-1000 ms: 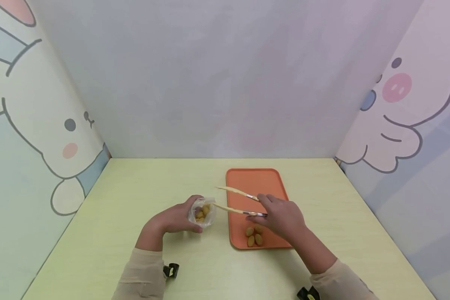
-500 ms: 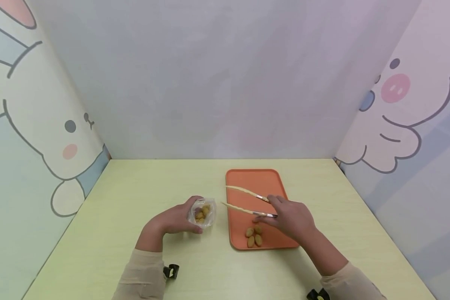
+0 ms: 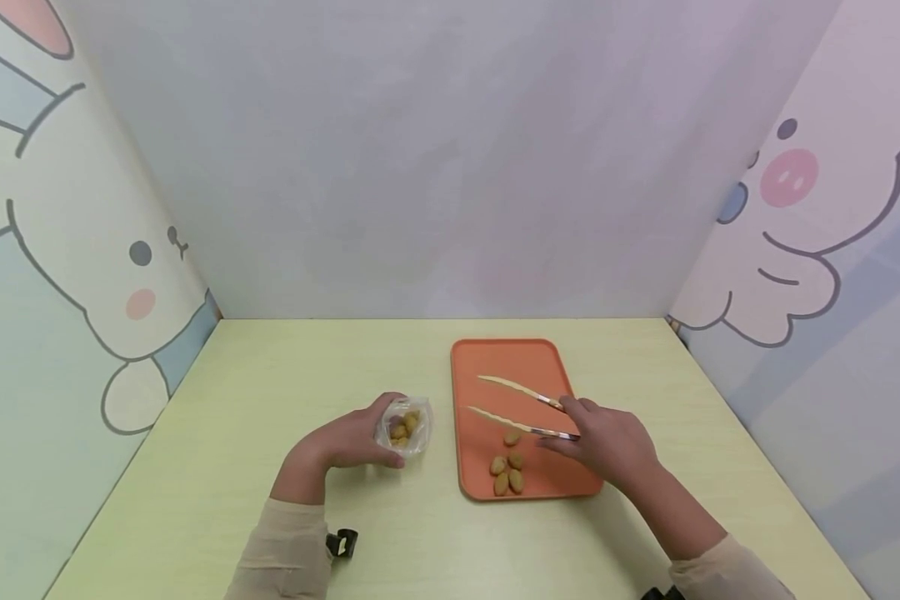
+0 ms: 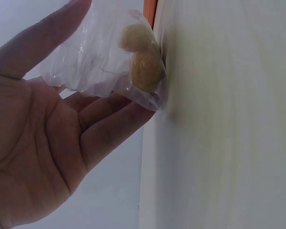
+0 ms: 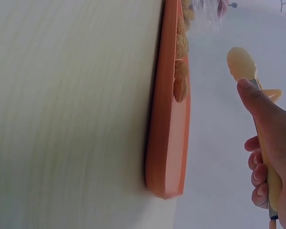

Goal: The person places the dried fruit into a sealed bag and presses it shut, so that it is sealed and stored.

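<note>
My left hand holds a clear plastic bag upright on the table, thumb on the near side and fingers on the far side. Several walnuts lie in the bottom of the bag. In my right hand is a pair of food tongs, gripped by the handle. Their pale tips are spread apart, point left over the orange tray and have nothing between them. Several more walnuts lie loose at the tray's near end, below the tongs.
The tray stands to the right of the bag on a pale wooden table, with a strip of tabletop between them. A grey wall closes off the back. Side walls carry cartoon animals.
The tongs have moved right, from over the bag's mouth to over the tray. A walnut near the right thumb has come into view. My left hand and the bag stay put.
</note>
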{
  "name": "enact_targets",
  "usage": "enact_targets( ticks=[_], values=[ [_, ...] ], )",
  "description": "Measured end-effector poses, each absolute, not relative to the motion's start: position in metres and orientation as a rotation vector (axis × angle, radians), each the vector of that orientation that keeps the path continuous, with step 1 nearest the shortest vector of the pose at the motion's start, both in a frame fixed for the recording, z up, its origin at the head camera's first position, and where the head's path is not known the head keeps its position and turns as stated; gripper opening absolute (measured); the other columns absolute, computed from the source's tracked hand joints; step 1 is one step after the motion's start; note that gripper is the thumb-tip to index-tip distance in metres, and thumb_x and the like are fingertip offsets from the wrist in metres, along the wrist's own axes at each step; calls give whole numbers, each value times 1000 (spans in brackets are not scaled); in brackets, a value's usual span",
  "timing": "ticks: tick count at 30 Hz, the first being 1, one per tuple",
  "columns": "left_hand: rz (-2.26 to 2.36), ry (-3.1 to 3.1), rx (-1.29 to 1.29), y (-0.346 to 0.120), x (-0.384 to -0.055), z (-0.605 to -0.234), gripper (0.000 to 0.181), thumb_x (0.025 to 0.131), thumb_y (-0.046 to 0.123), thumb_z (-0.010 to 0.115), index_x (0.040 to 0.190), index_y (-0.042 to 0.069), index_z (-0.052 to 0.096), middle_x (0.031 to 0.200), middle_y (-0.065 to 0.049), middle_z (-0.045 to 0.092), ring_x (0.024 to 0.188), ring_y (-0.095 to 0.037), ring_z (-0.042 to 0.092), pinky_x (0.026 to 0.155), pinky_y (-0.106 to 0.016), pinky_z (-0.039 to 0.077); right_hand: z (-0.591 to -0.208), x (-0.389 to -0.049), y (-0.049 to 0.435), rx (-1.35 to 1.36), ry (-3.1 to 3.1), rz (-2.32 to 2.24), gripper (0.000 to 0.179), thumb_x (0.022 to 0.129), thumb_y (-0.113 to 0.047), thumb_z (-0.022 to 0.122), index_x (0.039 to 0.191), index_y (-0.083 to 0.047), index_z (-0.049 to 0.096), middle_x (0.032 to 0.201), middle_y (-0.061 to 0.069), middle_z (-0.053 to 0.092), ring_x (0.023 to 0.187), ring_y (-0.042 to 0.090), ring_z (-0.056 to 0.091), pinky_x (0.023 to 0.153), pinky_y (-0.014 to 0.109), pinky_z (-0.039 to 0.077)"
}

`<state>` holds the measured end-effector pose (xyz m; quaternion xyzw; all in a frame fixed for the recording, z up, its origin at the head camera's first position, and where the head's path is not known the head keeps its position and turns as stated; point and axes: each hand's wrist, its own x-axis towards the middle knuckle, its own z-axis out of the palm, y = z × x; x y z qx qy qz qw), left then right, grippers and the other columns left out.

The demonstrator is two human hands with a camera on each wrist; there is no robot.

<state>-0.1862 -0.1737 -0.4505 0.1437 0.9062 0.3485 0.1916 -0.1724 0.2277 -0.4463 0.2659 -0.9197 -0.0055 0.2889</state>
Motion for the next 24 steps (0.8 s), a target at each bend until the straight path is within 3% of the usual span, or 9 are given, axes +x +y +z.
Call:
enact_targets(
  ticks=[8, 24],
  values=[
    [987, 2539, 407, -175, -187, -452, 93, 71, 37, 87, 145, 33, 31, 120, -4, 55, 101, -19, 52, 90, -47, 44, -447, -167, 248, 691, -2475, -20, 63, 60, -63, 82, 94, -15, 58, 62, -10, 47, 41, 2, 19, 40, 21, 19],
    [987, 2528, 437, -176, -190, -453, 92, 73, 37, 86, 146, 32, 30, 118, -3, 54, 100, -19, 52, 90, -45, 42, -443, -157, 277, 590, -2697, -30, 57, 67, -64, 78, 90, -18, 54, 62, -14, 39, 41, 4, 25, 41, 25, 24]
  ],
)
